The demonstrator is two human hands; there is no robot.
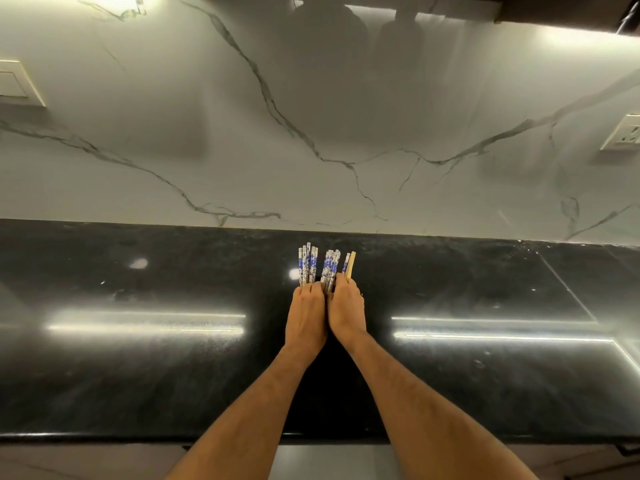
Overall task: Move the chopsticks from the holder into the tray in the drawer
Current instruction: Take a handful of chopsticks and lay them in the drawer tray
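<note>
Chopsticks stand in two bunches, the left hand curling its fingers round one, the right hand round the other, both over the dark tabletop. Loosely fanned sticks could slip free; holder and drawer are unseen.

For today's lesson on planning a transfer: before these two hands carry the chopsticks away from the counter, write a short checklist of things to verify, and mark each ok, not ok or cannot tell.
1. Left hand grips its bunch of blue-and-white chopsticks: ok.
2. Right hand grips its bunch, with a plain wooden chopstick at the outer edge: ok.
3. Tops level within each bunch: ok, roughly even.
4. Lower ends free of the holder: cannot tell, hidden behind the hands.
5. Drawer open and tray ready: cannot tell, neither is in view.
6. Black counter around the hands free of obstacles: ok.
</note>
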